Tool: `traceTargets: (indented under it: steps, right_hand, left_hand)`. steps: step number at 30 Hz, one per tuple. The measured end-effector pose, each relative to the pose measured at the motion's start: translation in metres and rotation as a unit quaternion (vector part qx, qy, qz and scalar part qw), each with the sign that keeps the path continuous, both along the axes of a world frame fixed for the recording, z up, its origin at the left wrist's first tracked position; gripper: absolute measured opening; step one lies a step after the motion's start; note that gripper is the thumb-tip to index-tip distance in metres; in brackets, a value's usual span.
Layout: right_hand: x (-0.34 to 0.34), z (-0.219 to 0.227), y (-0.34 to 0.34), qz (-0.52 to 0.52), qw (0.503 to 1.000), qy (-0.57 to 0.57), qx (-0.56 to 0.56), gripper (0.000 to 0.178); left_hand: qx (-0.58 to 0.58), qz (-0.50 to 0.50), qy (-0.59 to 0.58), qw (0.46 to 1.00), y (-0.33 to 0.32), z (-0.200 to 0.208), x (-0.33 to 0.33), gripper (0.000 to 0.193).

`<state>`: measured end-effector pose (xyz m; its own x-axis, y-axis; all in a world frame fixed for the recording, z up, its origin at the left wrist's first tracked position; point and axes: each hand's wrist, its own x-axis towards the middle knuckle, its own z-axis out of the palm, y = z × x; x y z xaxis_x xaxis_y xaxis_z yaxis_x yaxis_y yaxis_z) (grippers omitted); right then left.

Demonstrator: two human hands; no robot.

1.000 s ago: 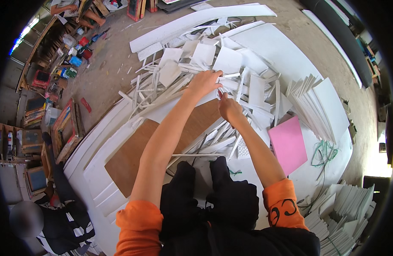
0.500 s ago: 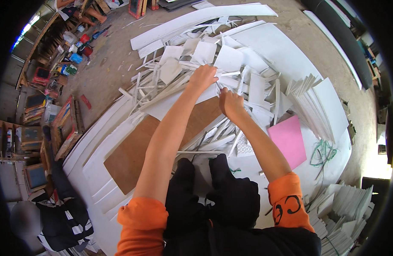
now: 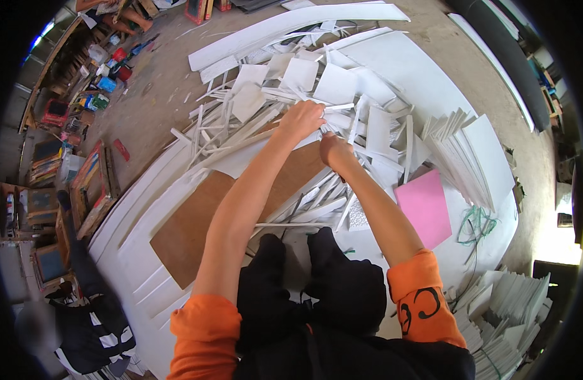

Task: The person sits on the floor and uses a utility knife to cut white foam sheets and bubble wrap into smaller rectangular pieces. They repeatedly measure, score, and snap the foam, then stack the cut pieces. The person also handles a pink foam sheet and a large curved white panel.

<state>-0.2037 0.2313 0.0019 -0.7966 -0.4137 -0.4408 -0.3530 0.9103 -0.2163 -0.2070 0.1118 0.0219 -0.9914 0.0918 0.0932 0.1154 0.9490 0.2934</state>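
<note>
We see both bare hands together mid-scene. Left hand (image 3: 302, 120): reached over the scrap, fingers curled down at the far end of a white sheet (image 3: 231, 159); its grip looks bent, but we can't tell whether it pinches anything. Right hand (image 3: 334, 153): just beside it, nearer the body, curled like a fist; contents hidden, so we can't tell if that grip is closed on something.

The white sheet runs under the left forearm, alongside a brown board (image 3: 193, 237). Loose white strips (image 3: 323, 209) lie in a tangle on the near side of the right hand; beyond both hands, flat white pieces (image 3: 297, 75) sit heaped on more scrap. To our right we have a pink sheet (image 3: 424, 209), a fanned white stack (image 3: 465, 161) and tangled green string (image 3: 475, 225). A long white panel (image 3: 291, 33) lies past the heap, well apart from the hands. We log another person (image 3: 95, 329) at lower left, and rolled orange sleeves (image 3: 206, 339) on our wearer's arms.
</note>
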Motion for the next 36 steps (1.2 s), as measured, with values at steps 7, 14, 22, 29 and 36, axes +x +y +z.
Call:
traceTargets:
  steps: [7,14,22,29,36]
  right_hand:
    - [-0.010,-0.022,-0.006,-0.018,0.999,-0.032,-0.026,0.027]
    - [-0.012,0.003,-0.001,-0.005,0.997,-0.071,0.025,0.024]
    - [-0.004,0.006,0.001,0.029,0.996,-0.061,0.064,0.024]
    - [-0.005,-0.056,0.005,-0.007,0.998,-0.045,-0.040,0.030]
    - [0.000,-0.115,0.004,-0.039,0.993,0.017,-0.114,0.027]
  left_hand:
    - [0.005,-0.005,0.014,1.000,-0.002,-0.003,-0.001,0.036]
    - [0.016,-0.012,0.017,1.000,0.000,-0.005,0.000,0.036]
    - [-0.002,-0.015,0.016,1.000,0.005,-0.004,0.007,0.035]
    - [-0.003,-0.024,0.014,1.000,0.008,-0.002,0.009,0.038]
    - [0.010,-0.023,0.013,1.000,0.001,-0.001,0.000,0.036]
